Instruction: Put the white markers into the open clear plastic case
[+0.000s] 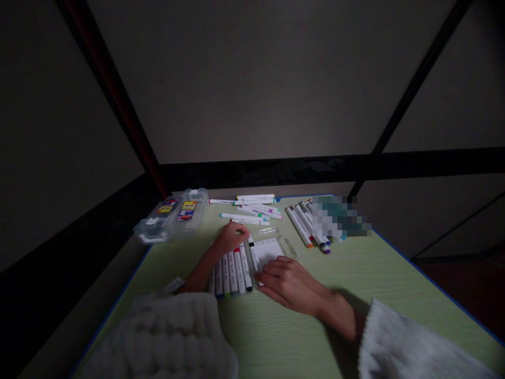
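My left hand [232, 238] is bent over the upper ends of a row of white markers [232, 271], its fingers curled together. Their tips are beside the top of a marker with a black band [252, 251]; whether they pinch it is hard to see. That marker lies along the left side of a clear plastic case [289, 246] with a white lined insert [268, 250]. My right hand [286, 279] covers the case's near part, its fingers bent and closed at the near left corner, close to the marker's lower end. Their tips are partly hidden.
Loose markers [252, 217] lie scattered at the back of the green table [315, 321]. More thick markers [302, 226] are bunched on the right, beside a blurred dark green patch [343, 216]. Two clear cases with labels [187, 211] stand back left. A wall [268, 84] rises behind.
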A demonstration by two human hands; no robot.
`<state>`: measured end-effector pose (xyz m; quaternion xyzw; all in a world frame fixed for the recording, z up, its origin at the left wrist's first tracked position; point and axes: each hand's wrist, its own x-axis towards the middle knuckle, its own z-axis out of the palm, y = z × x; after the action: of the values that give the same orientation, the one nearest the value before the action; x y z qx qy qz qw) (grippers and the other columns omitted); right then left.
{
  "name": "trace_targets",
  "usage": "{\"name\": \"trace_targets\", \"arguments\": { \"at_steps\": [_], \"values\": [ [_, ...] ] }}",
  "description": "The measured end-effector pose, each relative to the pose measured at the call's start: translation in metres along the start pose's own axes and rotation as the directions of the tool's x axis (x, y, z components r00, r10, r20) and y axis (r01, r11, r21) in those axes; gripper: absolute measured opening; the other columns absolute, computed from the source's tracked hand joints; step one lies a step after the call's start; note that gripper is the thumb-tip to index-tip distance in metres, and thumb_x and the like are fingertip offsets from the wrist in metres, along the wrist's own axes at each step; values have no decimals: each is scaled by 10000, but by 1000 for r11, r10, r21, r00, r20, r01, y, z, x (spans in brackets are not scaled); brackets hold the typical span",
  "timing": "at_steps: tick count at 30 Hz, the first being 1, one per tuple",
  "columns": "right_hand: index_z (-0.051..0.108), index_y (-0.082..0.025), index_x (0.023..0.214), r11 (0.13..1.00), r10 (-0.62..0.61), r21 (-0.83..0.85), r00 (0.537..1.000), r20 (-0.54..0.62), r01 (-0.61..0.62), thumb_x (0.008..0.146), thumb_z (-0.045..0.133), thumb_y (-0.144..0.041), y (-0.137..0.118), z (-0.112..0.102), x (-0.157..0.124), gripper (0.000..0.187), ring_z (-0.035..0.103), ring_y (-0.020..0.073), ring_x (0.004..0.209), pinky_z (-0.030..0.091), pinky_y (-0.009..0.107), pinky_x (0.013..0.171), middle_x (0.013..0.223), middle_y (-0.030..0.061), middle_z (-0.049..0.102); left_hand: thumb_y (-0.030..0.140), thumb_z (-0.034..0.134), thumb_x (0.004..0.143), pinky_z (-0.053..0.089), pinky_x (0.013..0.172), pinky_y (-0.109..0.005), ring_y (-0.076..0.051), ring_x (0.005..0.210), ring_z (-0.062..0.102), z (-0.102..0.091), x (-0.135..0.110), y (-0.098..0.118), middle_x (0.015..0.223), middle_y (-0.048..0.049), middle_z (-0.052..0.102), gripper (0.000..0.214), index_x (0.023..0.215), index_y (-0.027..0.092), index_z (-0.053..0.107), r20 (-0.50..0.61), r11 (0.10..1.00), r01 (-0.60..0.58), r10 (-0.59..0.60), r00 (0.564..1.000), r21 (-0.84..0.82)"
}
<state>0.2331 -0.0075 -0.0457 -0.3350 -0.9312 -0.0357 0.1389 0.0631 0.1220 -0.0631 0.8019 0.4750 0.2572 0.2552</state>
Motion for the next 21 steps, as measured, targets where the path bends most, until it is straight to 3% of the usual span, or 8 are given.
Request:
{"name": "trace_targets", "arguments": {
  "at_steps": [21],
  "values": [
    [557, -182, 914, 999, 4, 53, 995, 103, -10, 887, 363, -281, 1, -6, 0, 219, 532, 144, 716, 373, 290, 676, 779, 18, 578, 202, 571, 623, 438, 721, -242, -148, 731, 587, 0, -1, 1, 720, -35, 678, 131, 669, 127, 668, -9, 1000, 8, -7, 1000, 2]
  ]
}}
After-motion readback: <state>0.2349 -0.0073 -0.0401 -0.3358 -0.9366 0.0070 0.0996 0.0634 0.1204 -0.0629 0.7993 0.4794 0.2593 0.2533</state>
